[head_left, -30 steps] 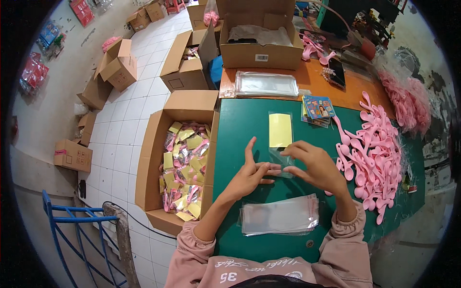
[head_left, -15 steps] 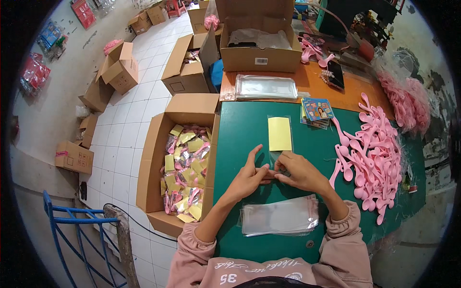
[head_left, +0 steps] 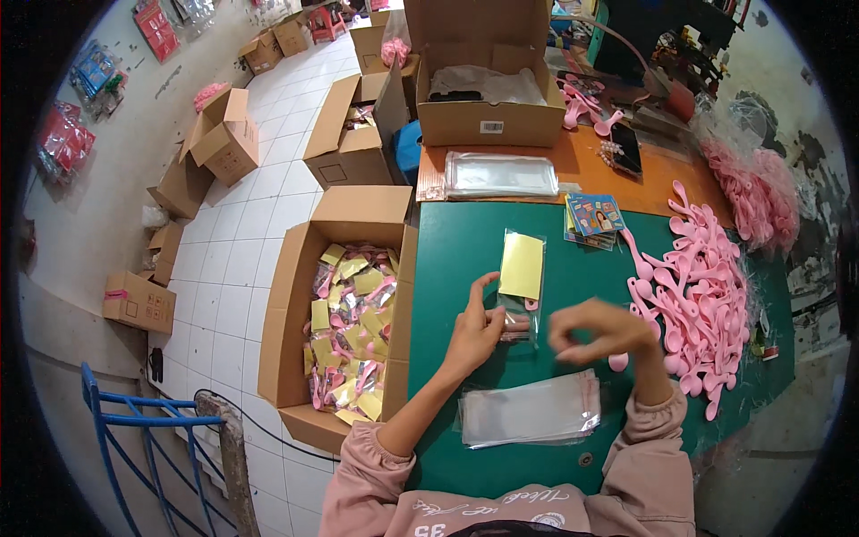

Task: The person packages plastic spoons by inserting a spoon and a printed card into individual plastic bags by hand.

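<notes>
Head view: left hand (head_left: 477, 329) presses its fingers on the lower end of a clear bag (head_left: 521, 285) holding a yellow card, pinning it flat on the green table (head_left: 447, 259). Right hand (head_left: 601, 331) hovers just beside it, fingers curled, gripping nothing I can see. Empty sleeves (head_left: 530, 409) wait near her wrists; pink spoons (head_left: 702, 300) lie heaped to the right, and a box (head_left: 344, 318) of packed bags stands left.

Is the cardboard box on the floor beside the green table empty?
No, the open cardboard box beside the green table holds many clear packets with yellow cards and pink items inside.
</notes>
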A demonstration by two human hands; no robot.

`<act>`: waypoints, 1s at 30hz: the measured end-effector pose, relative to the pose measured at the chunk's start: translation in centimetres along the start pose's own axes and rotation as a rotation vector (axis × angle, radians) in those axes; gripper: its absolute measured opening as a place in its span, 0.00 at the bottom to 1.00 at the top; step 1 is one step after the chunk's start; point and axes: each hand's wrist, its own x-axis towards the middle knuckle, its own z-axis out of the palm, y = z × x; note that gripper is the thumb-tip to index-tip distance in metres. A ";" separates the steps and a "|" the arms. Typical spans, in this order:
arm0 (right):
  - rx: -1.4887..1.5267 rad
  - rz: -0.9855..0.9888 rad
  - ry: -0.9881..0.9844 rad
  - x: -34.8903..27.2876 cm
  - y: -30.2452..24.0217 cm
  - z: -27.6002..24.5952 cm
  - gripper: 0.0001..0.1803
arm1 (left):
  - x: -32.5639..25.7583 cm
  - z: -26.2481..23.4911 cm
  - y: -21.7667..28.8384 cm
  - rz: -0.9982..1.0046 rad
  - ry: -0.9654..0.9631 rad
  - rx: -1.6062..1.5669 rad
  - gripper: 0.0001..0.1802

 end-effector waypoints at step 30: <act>-0.589 -0.039 0.385 2.3 2.2 6.5 0.10 | -1.5 -0.8 1.6 -0.174 -0.299 -0.190 0.27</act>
